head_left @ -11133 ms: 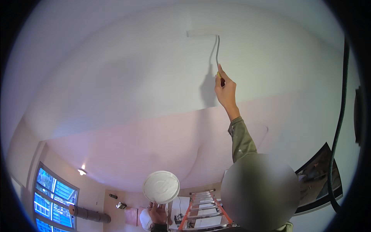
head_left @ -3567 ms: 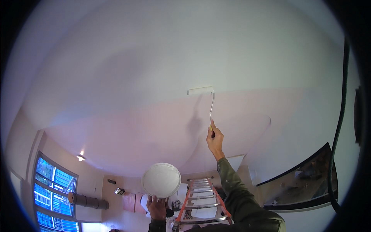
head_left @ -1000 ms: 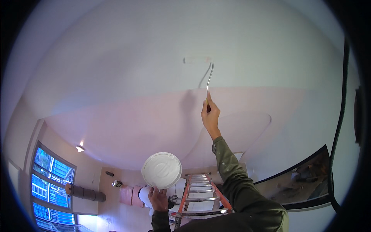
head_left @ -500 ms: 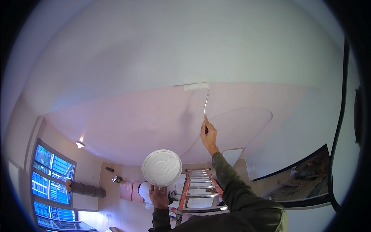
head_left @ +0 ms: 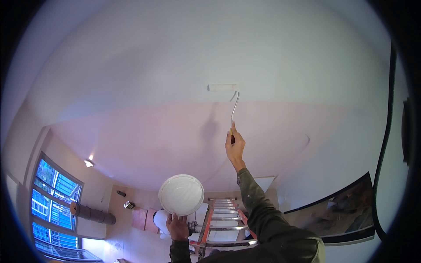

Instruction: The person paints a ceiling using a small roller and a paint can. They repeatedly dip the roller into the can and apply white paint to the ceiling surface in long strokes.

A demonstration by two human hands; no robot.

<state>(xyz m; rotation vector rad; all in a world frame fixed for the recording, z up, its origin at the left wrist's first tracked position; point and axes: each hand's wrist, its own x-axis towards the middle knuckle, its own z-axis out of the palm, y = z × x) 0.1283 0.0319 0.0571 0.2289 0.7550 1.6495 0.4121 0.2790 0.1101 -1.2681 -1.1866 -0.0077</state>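
Note:
My right hand grips the yellow handle of a paint roller. Its white sleeve is against the pale surface, a little above where white turns to pink. The bent metal rod runs from my hand up to the roller's right end. Lower and left, my left hand holds a round white container by its near edge, its fingers closed against it; white paint shows in its round top. The roller and my right arm cast shadows on the surface.
A red-sided ladder stands below, beside a white shape I cannot make out. At left are a window, a grey cylindrical duct and a small lamp. A dark-framed panel and a black cable are at right.
The roller first moves down toward the pink edge, and since half a second ago it has risen slightly into the white area. The container has shifted slightly down and left.

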